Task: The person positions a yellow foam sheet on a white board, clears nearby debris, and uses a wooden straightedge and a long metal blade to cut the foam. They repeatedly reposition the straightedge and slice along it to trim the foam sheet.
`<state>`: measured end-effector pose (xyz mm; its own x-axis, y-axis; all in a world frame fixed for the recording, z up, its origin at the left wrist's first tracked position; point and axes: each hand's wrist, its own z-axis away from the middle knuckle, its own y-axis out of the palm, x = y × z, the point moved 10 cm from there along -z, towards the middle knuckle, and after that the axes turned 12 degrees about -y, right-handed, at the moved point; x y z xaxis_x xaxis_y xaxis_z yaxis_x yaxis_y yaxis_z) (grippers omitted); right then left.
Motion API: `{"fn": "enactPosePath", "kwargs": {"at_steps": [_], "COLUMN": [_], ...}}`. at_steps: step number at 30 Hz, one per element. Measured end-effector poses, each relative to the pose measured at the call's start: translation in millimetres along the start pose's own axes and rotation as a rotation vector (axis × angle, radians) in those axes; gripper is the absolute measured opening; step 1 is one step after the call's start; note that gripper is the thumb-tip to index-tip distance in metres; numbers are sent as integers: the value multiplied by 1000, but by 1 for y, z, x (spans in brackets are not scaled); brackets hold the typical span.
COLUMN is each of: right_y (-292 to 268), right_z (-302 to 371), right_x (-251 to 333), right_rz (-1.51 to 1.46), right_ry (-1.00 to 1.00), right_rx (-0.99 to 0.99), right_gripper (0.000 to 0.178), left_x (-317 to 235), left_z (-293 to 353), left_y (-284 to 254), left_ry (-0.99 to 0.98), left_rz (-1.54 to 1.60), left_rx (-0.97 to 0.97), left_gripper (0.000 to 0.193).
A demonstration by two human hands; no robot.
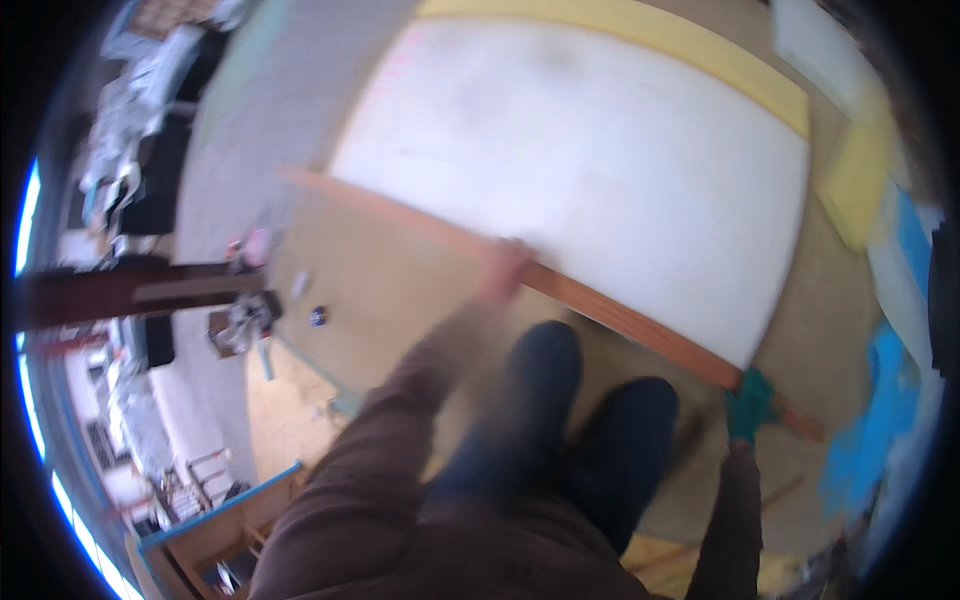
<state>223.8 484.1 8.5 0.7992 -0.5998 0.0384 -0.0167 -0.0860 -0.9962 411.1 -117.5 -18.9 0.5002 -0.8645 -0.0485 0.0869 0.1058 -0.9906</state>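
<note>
A long reddish-brown wooden strip [630, 322] runs slantwise across the near edge of a large white foam-like slab [560, 150]. Along the slab's far edge lies a yellow foam-like band [640, 40]. My left hand [508, 268], bare and smeared by motion, grips the strip near its middle. Toward the strip's right end, my right hand [752, 402] in a green glove is closed round it. The strip's left end sticks out past the slab's left corner and is blurred.
Small items, among them a dark blue roll-like thing [318, 316], lie on the tan surface at left. A dark red beam [130, 295] stands left. Yellow foam [858, 185] and blue sheeting [880, 420] lie right. An open wooden box [215, 515] is at lower left.
</note>
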Motion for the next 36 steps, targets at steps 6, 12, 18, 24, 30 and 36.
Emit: {"fn": "enactPosePath", "kwargs": {"at_steps": [6, 12, 18, 24, 30, 36], "right_y": [17, -3, -13, 3, 8, -81], "right_z": [11, 20, 6, 6, 4, -6], "right_x": [-4, -4, 2, 21, -1, 7], "right_rz": [-33, 36, 32, -155, -228, -140], "right_ry": [118, 193, 63, 32, 296, 210], "right_rx": [177, 263, 9, -51, 178, -29], "right_gripper": [82, 87, 82, 81, 60, 54], "left_x": [-15, -25, -25, -46, -57, -96], "left_z": [3, 14, 17, 8, -3, -78], "left_y": [-27, -43, -36, -74, -113, -189], "left_ry": [86, 58, -5, 71, 159, 286], "left_rz": [56, 115, 46, 108, 126, 139], "left_rx": [59, 103, 98, 54, 69, -78], "left_gripper": [53, 57, 49, 37, 32, 25]}}
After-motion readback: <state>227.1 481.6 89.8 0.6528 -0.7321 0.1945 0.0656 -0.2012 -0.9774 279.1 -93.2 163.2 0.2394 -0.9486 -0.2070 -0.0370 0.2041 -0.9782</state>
